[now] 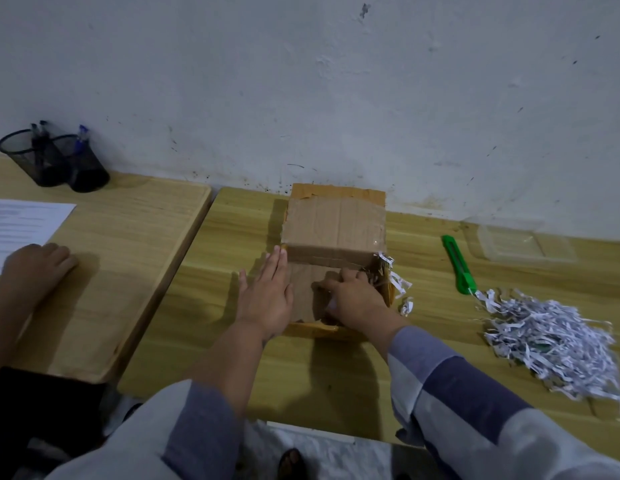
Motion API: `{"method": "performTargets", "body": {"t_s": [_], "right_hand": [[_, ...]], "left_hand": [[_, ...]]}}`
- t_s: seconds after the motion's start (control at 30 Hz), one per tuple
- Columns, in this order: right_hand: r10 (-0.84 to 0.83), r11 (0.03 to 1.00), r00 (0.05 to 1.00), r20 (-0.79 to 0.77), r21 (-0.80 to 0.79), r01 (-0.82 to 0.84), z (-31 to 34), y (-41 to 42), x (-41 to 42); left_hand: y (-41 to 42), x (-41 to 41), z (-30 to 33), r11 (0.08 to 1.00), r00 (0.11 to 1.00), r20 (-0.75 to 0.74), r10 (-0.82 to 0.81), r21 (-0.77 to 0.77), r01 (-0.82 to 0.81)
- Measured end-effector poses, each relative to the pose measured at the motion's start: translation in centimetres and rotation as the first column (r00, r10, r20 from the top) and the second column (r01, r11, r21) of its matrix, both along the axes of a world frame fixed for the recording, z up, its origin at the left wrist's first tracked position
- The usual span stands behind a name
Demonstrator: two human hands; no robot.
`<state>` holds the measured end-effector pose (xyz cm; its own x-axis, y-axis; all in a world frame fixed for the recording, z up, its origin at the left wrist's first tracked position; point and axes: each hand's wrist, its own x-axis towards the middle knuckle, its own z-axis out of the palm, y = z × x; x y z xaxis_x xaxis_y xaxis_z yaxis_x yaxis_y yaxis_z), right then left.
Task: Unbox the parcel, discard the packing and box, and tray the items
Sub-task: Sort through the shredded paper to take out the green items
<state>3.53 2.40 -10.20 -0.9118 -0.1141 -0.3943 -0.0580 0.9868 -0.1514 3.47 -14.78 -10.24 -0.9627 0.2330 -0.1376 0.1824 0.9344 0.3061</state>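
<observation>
Cardboard box [336, 230] with shredded paper [384, 268] inside

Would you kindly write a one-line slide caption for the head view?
Left hand steadies the cardboard box while the right hand reaches inside; shredded paper lies nearby.
</observation>
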Motion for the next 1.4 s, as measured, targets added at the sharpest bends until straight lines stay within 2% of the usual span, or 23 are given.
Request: {"method": "performTargets", "body": {"t_s": [0.1, 0.2, 0.3, 0.43, 0.5, 0.57, 0.67, 0.7, 0.8, 0.93, 1.17, 1.3, 1.4], "right_hand": [[-0.060, 0.997, 0.998, -0.022, -0.044, 0.059, -0.6, -0.1, -0.6], [-0.078, 0.997, 0.997, -0.006, -0.013, 0.078, -0.3, 0.6, -0.1], [-0.201, 0.972, 0.978, -0.054, -0.137, 0.192, 1.2, 2.1, 0.0], [-0.481, 0.840, 0.859, -0.177, -0.372, 0.394, 4.2, 5.2, -0.2], [-0.549, 0.808, 0.800, -0.241, -0.398, 0.435, 4.7, 7.2, 0.4], [-0.559, 0.818, 0.791, -0.248, -0.320, 0.478, 4.3, 9.2, 1.2], [-0.548, 0.834, 0.826, -0.131, -0.162, 0.527, 2.9, 10.5, 2.4], [-0.555, 0.828, 0.821, -0.132, -0.173, 0.533, 2.5, 10.4, 2.5], [-0.619, 0.765, 0.771, -0.152, -0.342, 0.546, 2.2, 9.1, 2.3], [-0.573, 0.738, 0.818, -0.053, -0.469, 0.486, 2.3, 6.8, 1.7], [-0.682, 0.669, 0.715, -0.152, -0.526, 0.526, 2.2, 7.2, 2.1], [-0.764, 0.577, 0.625, -0.159, -0.604, 0.550, 2.7, 9.1, 2.4], [-0.771, 0.600, 0.611, -0.180, -0.526, 0.603, 2.6, 10.4, 2.8]], "left_hand": [[0.0, 0.0, 0.0, 1.000, 1.000, 0.002, -0.004, -0.010, 0.004], [0.0, 0.1, 0.0, 1.000, 1.000, 0.000, -0.002, -0.021, 0.002], [0.0, 0.0, 0.1, 1.000, 1.000, -0.001, -0.009, -0.027, 0.008], [0.0, -0.2, 0.0, 0.999, 1.000, 0.009, -0.014, -0.039, 0.015], [0.0, -0.2, -0.1, 0.999, 1.000, 0.010, -0.015, -0.044, 0.015], [0.1, -0.2, -0.1, 0.999, 1.000, 0.013, -0.012, -0.043, 0.013], [0.1, -0.2, -0.2, 0.999, 1.000, 0.012, -0.012, -0.047, 0.012], [0.1, -0.3, -0.2, 0.999, 1.000, 0.012, -0.012, -0.049, 0.013], [0.1, -0.3, -0.3, 0.998, 1.000, 0.006, -0.009, -0.055, 0.010], [0.1, -0.2, -0.3, 0.998, 1.000, 0.002, -0.006, -0.065, 0.006], [0.1, -0.3, -0.3, 0.996, 1.000, -0.006, -0.020, -0.083, 0.020], [0.1, -0.3, -0.3, 0.996, 1.000, -0.009, -0.029, -0.089, 0.028], [0.0, -0.3, -0.2, 0.996, 0.999, -0.015, -0.031, -0.080, 0.030]]}}
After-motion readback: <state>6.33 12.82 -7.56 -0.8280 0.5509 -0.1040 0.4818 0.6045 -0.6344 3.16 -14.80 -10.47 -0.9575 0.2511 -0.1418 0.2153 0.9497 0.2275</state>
